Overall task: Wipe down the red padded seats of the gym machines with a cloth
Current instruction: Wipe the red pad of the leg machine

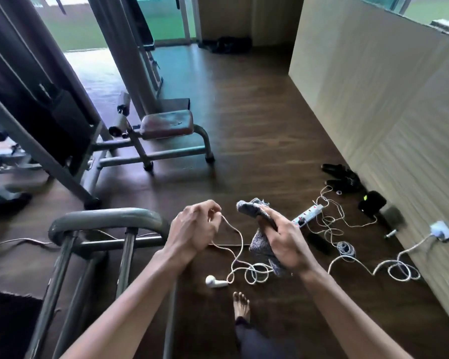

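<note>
Right grip (283, 240) clutches grey cloth (248, 209); left grip (193, 226) pinches white earphone cable (242, 240), red seat (166, 124) beyond

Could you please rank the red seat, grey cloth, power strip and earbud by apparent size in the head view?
Largest: red seat and grey cloth look alike, unranked; the cloth is nearer and partly hidden by the right hand.
Then power strip.
Smallest: earbud.
</note>
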Motion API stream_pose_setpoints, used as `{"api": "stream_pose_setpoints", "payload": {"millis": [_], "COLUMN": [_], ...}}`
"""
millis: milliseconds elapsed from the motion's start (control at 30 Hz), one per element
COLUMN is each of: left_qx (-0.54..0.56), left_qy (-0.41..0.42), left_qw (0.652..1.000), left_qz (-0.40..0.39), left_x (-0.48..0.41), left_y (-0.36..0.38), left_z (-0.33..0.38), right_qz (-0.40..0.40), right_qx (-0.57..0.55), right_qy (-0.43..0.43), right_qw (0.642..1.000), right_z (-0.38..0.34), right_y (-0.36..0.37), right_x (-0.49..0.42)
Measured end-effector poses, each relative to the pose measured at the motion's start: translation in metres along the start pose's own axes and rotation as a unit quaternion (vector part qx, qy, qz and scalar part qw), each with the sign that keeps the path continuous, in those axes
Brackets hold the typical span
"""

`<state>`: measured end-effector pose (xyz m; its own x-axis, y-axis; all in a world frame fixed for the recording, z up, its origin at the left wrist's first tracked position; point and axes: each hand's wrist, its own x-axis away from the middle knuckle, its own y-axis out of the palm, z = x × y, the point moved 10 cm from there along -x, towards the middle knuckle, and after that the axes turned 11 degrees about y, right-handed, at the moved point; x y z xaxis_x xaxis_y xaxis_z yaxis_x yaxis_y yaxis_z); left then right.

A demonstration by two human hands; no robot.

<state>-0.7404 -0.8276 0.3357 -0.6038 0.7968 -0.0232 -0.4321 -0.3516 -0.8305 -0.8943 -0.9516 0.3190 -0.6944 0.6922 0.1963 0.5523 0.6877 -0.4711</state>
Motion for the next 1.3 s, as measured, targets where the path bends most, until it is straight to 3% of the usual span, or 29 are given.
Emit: {"api": "stream_pose_setpoints", "payload": {"millis": [500, 767, 1067, 1300], "left_qx": [0.011, 0.019, 0.015, 0.035], "left_qy": [-0.010, -0.026, -0.125, -0.231], "left_qw": [1.000, 0.999, 0.991, 0.966], "left_qz": [-0.017, -0.011, 0.038, 0.111], "left_x": [-0.367, -0.603, -0.764, -0.860], "left_y": [-0.039, -0.081, -0.152, -0.154], "left_z": [-0.082, -0.178, -0.295, -0.383], "right_qz": [-0.003, 0.016, -0.073, -0.204], "right_qx": [0.003, 0.001, -0.023, 0.057], "right_qy": [0.012, 0.019, 0.015, -0.054], "right_qw": [1.000, 1.000, 0.997, 0.976], "right_z": [-0.098, -0.162, -0.238, -0.270], "right_y": [0.006, 0.040, 0.115, 0.197], "right_x": [-0.372, -0.617, -0.828, -1.000]}}
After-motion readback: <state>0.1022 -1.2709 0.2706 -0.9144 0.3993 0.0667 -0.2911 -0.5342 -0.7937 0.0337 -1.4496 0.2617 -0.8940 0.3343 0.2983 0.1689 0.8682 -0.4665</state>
